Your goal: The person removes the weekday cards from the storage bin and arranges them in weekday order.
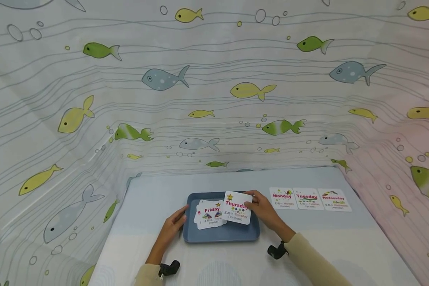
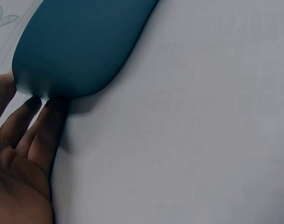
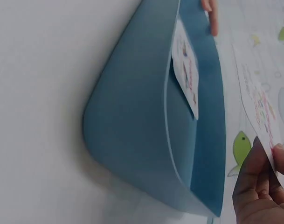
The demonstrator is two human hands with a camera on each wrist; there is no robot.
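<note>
Thursday card (image 1: 237,207): was raised over the tray's right half, face toward the head view; there its left edge slightly overlapped the Friday card.
Tray (image 1: 221,237): blue, low-walled, round-cornered; lay on the pale counter (image 1: 189,262).
Right hand (image 1: 261,206): was by the tray's right rear corner, grip pinching the Thursday card's right edge between thumb and fingers.
Left hand (image 1: 171,226): was at the tray's left side, touching it; grip loosely spread, fingers fairly straight. Fingertips blurred in the left wrist view.
Friday card (image 1: 211,216): topped a small fanned pile inside the tray, left of its centre; a red S showed on a card beneath.
Day row: Monday card (image 1: 283,198), Tuesday card (image 1: 308,198) and Wednesday card (image 1: 335,200) lay face up, side by side in that order, to the tray's right.
Wrist gear: left black device (image 1: 170,268) and right black device (image 1: 277,251) sat by the sleeve cuffs, nearer the person than the tray.
Backdrop: fish-print sheet (image 1: 214,93) rose behind the tray and to both its sides.
</note>
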